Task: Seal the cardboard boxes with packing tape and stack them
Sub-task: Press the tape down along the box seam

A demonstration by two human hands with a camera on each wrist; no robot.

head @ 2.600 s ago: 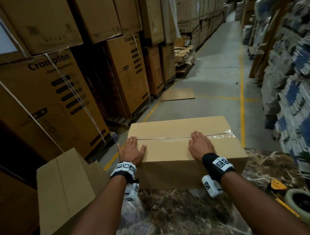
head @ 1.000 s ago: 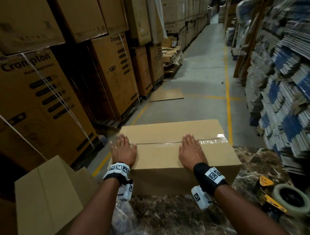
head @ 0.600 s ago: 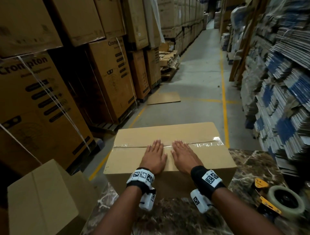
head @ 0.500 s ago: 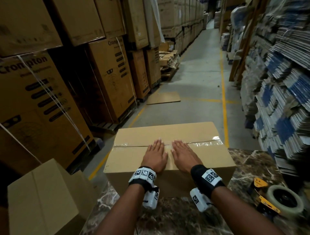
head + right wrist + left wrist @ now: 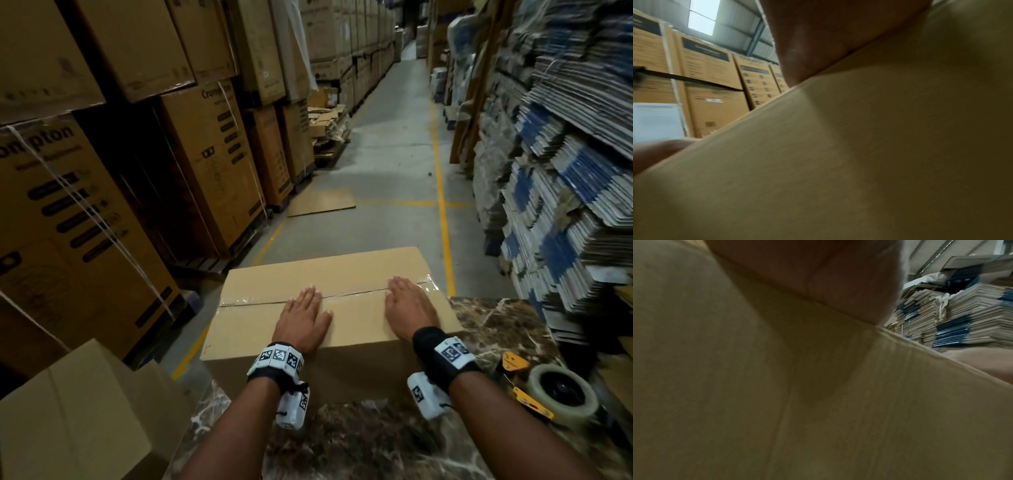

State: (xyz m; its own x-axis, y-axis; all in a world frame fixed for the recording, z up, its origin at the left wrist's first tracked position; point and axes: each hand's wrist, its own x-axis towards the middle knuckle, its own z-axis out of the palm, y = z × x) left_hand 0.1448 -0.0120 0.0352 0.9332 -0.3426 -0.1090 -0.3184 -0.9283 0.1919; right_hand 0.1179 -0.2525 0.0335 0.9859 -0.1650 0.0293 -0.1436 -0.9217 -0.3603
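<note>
From the head view, I have both palms flat on top of the plain brown cardboard box [image 5: 329, 308] that sits on the dark marbled tabletop [image 5: 359, 438], its left part hanging past the table's left edge. My left hand [image 5: 303, 317] lies left of centre, fingers straight and together, fingertips on the strip of clear packing tape [image 5: 352, 294] that runs along the seam where the two top flaps meet. My right hand [image 5: 407, 310] lies flat as well, fingers straight, further right on the same strip, well apart from the left. Neither hand grips anything. I judge the step to be rubbing the tape down. To do it well, I should press with flat fingers along the seam out to both ends, and finish on the crinkled, shiny bit at the right end, which looks less well bedded. The flaps lie level and closed; the box looks clean and square. The yellow tape dispenser with its roll [image 5: 548, 394] rests on the table to my right, untouched. Another brown carton [image 5: 78, 411] stands low at my left, a likely place for stacking.

In the left wrist view, the box's near wall [image 5: 777, 402] fills the frame, and the heel of my left hand [image 5: 818, 272] rests over the top edge; the fingers are hidden.

In the right wrist view, it is the same: cardboard wall [image 5: 859, 162], my right hand [image 5: 828, 40] on the edge above, fingers out of sight.
</note>
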